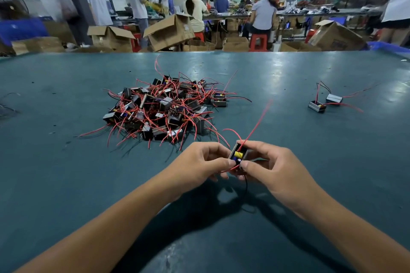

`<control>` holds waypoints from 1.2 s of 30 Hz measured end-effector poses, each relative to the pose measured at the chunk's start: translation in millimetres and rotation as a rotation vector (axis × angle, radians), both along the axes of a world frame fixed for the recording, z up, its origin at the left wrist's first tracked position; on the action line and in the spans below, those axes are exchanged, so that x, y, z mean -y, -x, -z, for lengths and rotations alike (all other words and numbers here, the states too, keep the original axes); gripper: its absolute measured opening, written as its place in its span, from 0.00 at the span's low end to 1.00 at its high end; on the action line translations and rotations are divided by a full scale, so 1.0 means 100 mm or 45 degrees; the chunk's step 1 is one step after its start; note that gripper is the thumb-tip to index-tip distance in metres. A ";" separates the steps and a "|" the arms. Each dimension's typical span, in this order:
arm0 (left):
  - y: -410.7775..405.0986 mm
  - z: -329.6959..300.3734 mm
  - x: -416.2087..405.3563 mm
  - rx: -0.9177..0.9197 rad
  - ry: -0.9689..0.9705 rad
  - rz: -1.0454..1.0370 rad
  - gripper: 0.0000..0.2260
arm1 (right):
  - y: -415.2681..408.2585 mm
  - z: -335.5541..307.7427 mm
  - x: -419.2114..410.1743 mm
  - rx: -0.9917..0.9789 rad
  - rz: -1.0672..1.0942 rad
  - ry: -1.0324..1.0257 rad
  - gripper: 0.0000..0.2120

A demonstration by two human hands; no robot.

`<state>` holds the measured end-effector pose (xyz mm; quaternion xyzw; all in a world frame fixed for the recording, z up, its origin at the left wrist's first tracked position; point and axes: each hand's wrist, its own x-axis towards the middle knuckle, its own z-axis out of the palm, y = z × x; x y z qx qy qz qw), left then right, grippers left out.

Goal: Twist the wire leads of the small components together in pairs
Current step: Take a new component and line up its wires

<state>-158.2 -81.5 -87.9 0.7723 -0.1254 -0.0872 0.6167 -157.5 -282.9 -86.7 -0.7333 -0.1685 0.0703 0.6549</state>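
A small component (237,157) sits just below frame centre, pinched between the left hand (199,163) and right hand (271,167), its red lead (258,121) rising up-right. A tangled pile of components (165,107) lies above-left on the green table (310,184); two finished components (325,102) lie at right.

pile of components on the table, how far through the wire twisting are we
Early, it seems. Two components lie apart at the far right, possibly finished; their twists are too small to confirm. In hand: one component held between the left hand and right hand, its red leads loose. Left: the large pile of tangled units.
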 end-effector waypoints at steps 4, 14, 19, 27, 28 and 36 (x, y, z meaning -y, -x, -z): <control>0.01 -0.02 -0.02 0.001 -0.031 0.035 0.05 | 0.01 0.00 0.01 0.130 -0.009 0.139 0.18; 0.05 0.00 0.07 -0.050 0.086 0.075 0.11 | 0.03 -0.07 -0.05 0.297 0.136 0.105 0.06; 0.09 0.02 0.08 -0.272 0.382 0.124 0.09 | -0.01 -0.08 0.00 0.229 0.045 -0.066 0.05; 0.12 0.00 0.10 -0.405 0.468 0.192 0.10 | -0.05 -0.10 0.09 0.171 -0.082 -0.124 0.11; 0.13 0.00 0.10 -0.403 0.475 0.199 0.09 | -0.05 -0.11 0.09 0.160 -0.081 -0.145 0.12; 0.15 -0.01 0.11 -0.424 0.545 0.200 0.16 | -0.04 -0.10 0.11 0.213 -0.028 -0.207 0.11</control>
